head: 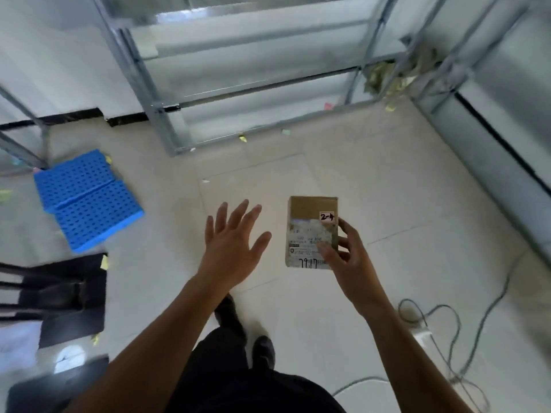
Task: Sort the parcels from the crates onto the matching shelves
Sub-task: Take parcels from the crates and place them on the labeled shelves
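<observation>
One blue perforated crate [86,201], folded flat, lay on the tiled floor at the left, near a grey metal shelf frame [167,123]. One left hand [232,242] hovered with its fingers spread wide, touching nothing. Just beside it was one small cardboard parcel [310,210], held above the floor and bearing a sticker [327,217] marked "2-4". One right hand [348,263] gripped the parcel's right edge, thumb on its face.

A small cardboard parcel [311,231] carries a white sticker handwritten "2-4"; handwritten digits near its lower edge and its printed shipping label are blurred.
</observation>
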Demonstrator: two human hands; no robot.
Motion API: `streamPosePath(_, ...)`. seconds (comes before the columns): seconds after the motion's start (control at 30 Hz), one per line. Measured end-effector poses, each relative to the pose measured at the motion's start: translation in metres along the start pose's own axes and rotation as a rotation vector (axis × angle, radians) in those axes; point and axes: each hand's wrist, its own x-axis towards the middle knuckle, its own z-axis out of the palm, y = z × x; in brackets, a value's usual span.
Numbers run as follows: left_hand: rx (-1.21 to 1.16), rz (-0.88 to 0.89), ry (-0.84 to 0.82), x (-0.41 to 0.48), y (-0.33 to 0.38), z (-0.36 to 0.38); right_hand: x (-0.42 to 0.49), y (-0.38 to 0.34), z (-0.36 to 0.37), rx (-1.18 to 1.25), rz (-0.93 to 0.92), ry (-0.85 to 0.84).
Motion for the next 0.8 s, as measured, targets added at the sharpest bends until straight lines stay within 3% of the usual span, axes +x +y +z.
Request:
streamPosePath(0.23,0.041,0.102,-0.099,0.121,0.028,0.023,0.068,0.009,-0.044,0.064,0.078,0.173)
streamPosePath(0.43,0.033,0.183,-0.166,0.244,0.065,0.028,0.160,-0.024,-0.081,0.038,0.128,0.276)
streamPosePath(0.8,0.065,0.356,-0.194,0.446,0.169,0.031,0.322,-0.066,-0.173,0.116,0.098,0.459)
